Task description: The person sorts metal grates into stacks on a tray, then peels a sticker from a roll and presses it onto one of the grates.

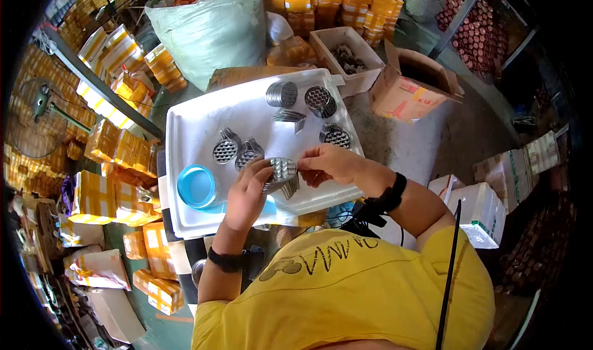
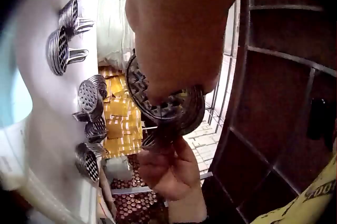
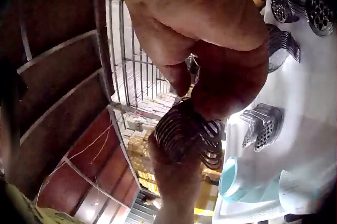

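Head view: left hand (image 1: 247, 191) and right hand (image 1: 335, 163) grasp one silver round metal stack (image 1: 283, 168) over the white rectangular tray (image 1: 199, 114); similar silver stacks (image 1: 320, 102) already lie there, this one not yet.

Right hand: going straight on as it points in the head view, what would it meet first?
The metal stack in the left hand, most likely; depth is unclear, and the right hand may already touch it.
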The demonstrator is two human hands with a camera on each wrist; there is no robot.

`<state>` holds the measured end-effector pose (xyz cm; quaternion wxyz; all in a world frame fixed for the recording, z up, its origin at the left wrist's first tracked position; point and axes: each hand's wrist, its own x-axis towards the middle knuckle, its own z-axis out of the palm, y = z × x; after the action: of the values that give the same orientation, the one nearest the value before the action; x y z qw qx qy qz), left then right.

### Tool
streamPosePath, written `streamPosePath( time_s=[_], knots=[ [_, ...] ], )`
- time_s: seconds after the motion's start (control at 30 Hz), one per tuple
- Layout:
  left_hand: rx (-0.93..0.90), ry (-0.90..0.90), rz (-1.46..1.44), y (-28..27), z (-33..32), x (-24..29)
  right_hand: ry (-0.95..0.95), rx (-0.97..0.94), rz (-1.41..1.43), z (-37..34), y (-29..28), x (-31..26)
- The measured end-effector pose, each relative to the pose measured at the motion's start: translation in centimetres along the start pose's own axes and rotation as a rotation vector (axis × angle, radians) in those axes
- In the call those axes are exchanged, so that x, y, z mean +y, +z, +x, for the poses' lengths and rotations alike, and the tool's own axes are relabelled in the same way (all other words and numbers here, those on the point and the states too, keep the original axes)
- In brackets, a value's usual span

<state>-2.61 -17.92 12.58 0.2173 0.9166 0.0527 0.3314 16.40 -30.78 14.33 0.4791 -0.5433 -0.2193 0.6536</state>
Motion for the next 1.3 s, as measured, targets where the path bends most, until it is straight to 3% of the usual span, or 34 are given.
streamPosePath(
  time_s=[0.27, 0.6, 0.67, 0.73, 0.9, 1.1, 1.2, 1.3],
  knots=[
    [-0.115, 0.264, 0.214, -2.0, -0.6, 0.7, 0.211, -0.219, 0.198, -0.4, 0.6, 2.8],
    [-0.224, 0.431, 0.308, -2.4, 0.3, 1.1, 0.131, -0.160, 0.561, -0.9, 1.7, 5.6],
    [-0.237, 0.447, 0.338, -2.6, 0.8, 1.5, 0.327, -0.285, 0.840, 1.2, -0.1, 9.3],
    [-0.267, 0.451, 0.329, -2.4, 0.9, 1.7, 0.405, -0.299, 0.853, 1.0, 0.0, 9.1],
    [-0.351, 0.489, 0.357, -1.8, 1.0, 2.2, 0.195, -0.145, 0.460, 0.3, -0.3, 9.4],
    [-0.446, 0.420, 0.392, -1.2, 1.0, 2.8, 0.163, 0.018, 0.384, -1.2, 0.5, 7.5],
    [-0.433, 0.453, 0.409, -1.3, 1.6, 3.2, 0.125, -0.052, 0.404, -1.1, -0.1, 7.4],
    [-0.423, 0.440, 0.396, -1.3, 2.2, 3.7, -0.071, 0.030, 0.105, -0.7, -0.4, 7.6]
  ],
)
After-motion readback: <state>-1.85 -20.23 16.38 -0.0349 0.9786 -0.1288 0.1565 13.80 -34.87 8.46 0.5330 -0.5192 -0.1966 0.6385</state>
